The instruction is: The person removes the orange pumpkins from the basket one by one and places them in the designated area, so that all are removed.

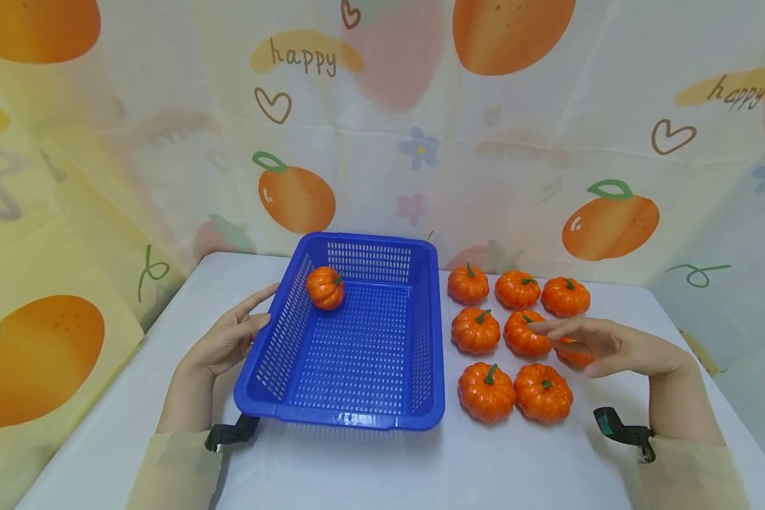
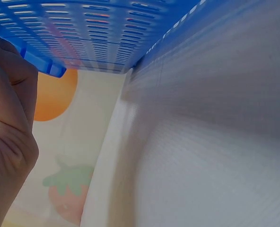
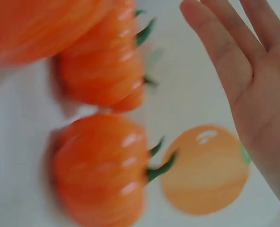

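Note:
A blue plastic basket (image 1: 370, 419) with slotted walls stands on the table, one orange toy pumpkin (image 1: 325, 288) inside near its left wall. My left hand (image 1: 229, 336) is at the basket's left rim, fingers fairly straight and fingertips right at the edge. In the left wrist view, part of that hand (image 2: 10, 123) shows beside the slotted wall (image 2: 97, 33). To the right of the basket, my right hand (image 1: 602, 343) hovers over the pumpkins with loosely bent fingers and holds nothing. It partly covers a pumpkin (image 1: 572, 356) in the middle row.
Several more orange pumpkins with green stems sit in rows right of the basket, among them a front one (image 1: 544, 394) and a back one (image 1: 467, 284). A printed cloth (image 1: 382, 163) hangs behind the white table (image 1: 503, 467).

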Available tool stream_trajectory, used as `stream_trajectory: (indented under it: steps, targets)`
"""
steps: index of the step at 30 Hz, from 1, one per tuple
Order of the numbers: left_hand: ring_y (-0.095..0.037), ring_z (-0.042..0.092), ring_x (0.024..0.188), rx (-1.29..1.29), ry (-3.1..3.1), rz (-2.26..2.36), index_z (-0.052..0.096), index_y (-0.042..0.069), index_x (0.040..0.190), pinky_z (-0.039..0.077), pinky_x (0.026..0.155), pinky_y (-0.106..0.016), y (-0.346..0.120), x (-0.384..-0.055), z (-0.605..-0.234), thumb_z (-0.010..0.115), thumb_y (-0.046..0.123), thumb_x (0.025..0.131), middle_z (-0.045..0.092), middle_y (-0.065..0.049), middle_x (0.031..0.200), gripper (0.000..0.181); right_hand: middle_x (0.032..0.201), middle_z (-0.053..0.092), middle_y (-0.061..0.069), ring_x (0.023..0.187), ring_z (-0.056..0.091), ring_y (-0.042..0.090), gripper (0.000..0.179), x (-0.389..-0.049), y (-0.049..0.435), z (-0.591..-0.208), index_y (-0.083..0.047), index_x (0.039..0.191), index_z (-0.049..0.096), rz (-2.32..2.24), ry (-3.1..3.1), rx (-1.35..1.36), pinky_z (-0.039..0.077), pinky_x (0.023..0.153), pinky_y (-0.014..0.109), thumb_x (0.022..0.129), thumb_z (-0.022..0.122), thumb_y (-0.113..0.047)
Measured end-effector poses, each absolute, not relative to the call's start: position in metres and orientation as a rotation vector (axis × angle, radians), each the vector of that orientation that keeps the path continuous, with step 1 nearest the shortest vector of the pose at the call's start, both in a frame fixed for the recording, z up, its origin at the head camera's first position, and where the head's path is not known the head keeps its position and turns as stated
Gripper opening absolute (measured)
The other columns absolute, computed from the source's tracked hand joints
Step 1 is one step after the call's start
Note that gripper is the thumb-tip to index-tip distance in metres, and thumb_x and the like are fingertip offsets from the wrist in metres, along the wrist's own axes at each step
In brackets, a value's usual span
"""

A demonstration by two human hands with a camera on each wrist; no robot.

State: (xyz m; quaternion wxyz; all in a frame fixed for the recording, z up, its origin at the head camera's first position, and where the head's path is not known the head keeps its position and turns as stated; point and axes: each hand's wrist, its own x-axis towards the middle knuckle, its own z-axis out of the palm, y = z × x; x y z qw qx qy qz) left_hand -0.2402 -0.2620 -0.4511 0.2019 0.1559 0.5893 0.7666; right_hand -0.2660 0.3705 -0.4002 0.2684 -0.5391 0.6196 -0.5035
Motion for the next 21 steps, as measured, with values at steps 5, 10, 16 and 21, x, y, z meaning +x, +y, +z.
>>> stream_trajectory:
  steps: [5, 10, 16, 21]
  targets:
    - [-0.007, 0.068, 0.065, 0.437, 1.656, 2.134, 0.007, 0.016, 0.160, 0.060, 0.064, -0.019, -0.262, -0.240, -0.452, 0.033, 0.007, 0.107, 0.076, 0.001, 0.099, 0.060, 0.159, 0.032, 0.022, 0.149, 0.035, 0.023, 0.066, -0.272, 0.348, -0.368, 0.018, 0.144, 0.027, -1.357, 1.731, -1.567, 0.036, 0.121, 0.026, 0.080, 0.044, 0.025]
    - [-0.007, 0.068, 0.065, 0.432, 1.651, 2.142, 0.008, 0.016, 0.160, 0.059, 0.063, -0.017, -0.264, -0.238, -0.453, 0.033, 0.007, 0.107, 0.076, 0.001, 0.099, 0.060, 0.155, 0.039, 0.019, 0.144, 0.042, 0.021, 0.066, -0.269, 0.314, -0.331, 0.014, 0.145, 0.027, -1.357, 1.894, -1.488, 0.040, 0.116, 0.024, 0.082, 0.044, 0.023]
    - [-0.005, 0.066, 0.062, 0.433, 1.643, 2.152, 0.006, 0.014, 0.160, 0.059, 0.061, -0.017, -0.264, -0.238, -0.455, 0.032, 0.006, 0.107, 0.075, 0.002, 0.093, 0.060, 0.155, 0.037, 0.021, 0.143, 0.044, 0.025, 0.066, -0.264, 0.273, -0.299, 0.005, 0.151, 0.025, -1.387, 2.003, -1.430, 0.045, 0.113, 0.028, 0.088, 0.045, 0.015]
    - [-0.005, 0.064, 0.060, 0.435, 1.668, 2.144, 0.007, 0.014, 0.160, 0.059, 0.061, -0.019, -0.262, -0.241, -0.454, 0.033, 0.006, 0.106, 0.074, 0.003, 0.089, 0.060, 0.159, 0.036, 0.011, 0.144, 0.043, 0.021, 0.066, -0.266, 0.241, -0.289, -0.003, 0.153, 0.027, -1.470, 2.087, -1.295, 0.046, 0.112, 0.026, 0.091, 0.048, 0.011]
